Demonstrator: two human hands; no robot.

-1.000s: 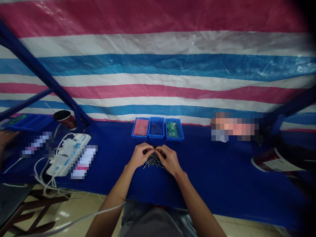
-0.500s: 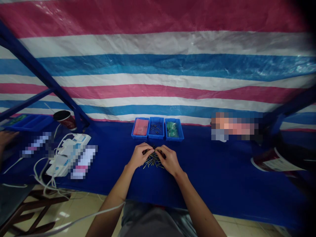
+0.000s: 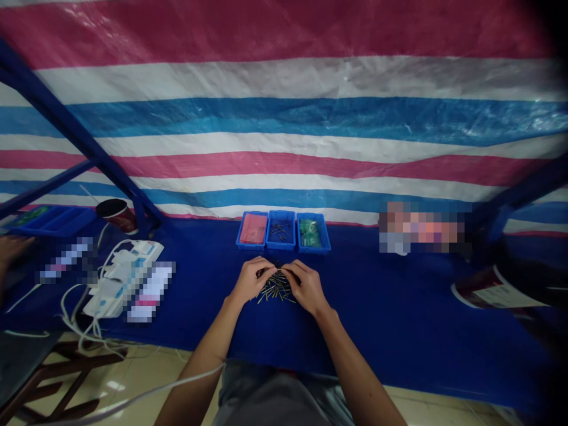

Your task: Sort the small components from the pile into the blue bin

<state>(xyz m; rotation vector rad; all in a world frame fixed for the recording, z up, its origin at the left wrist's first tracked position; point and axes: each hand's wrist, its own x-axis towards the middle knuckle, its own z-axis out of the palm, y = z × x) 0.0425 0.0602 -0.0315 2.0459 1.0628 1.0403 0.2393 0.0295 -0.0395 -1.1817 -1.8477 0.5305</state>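
Observation:
A loose pile of thin gold-and-dark metal rods (image 3: 276, 290) lies on the blue table, too small to name more exactly. Over its left side, my left hand (image 3: 254, 279) is closed in a pinch, thumb and forefinger together. My right hand (image 3: 306, 285) pinches from the other side, its fingertips almost meeting the left ones. Between them a small thin rod (image 3: 279, 270) seems to be held, mostly covered by the fingers. Just beyond stand three blue bins: one with a pink-red packet (image 3: 254, 228), one with dark thin pieces (image 3: 279, 229), one with green packets (image 3: 310, 232).
On the left are a white power strip (image 3: 124, 278) with cables, a blurred-out phone-like object (image 3: 151, 293), a dark cup (image 3: 118, 214) and another person's hand (image 3: 13, 247). A large cup (image 3: 497, 290) lies at the right. Striped sheeting (image 3: 284, 118) hangs behind.
My right hand has shifted very slightly, its fingers a little straighter at the pinch. My left hand, the pile and the bins look the same.

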